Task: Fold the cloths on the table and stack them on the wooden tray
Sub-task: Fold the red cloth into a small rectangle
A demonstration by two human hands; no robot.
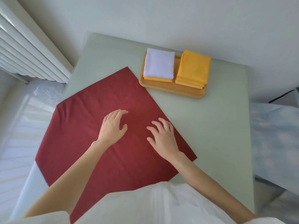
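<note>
A large dark red cloth (90, 110) lies spread flat on the pale green table (210, 126), its left side hanging over the table edge. My left hand (113, 126) rests palm down on the cloth's middle, fingers apart. My right hand (163, 136) lies flat near the cloth's right edge, fingers spread. At the back stands the wooden tray (169, 90). On it a folded white cloth (159, 65) sits on a folded yellow cloth (158, 79) at the left, and a stack of folded yellow cloths (193, 68) sits at the right.
A white radiator (27, 50) runs along the wall at the left. Clear plastic sheeting (19, 126) covers the surface left of the table. A bluish covered surface (273, 135) lies to the right. White walls stand behind the table.
</note>
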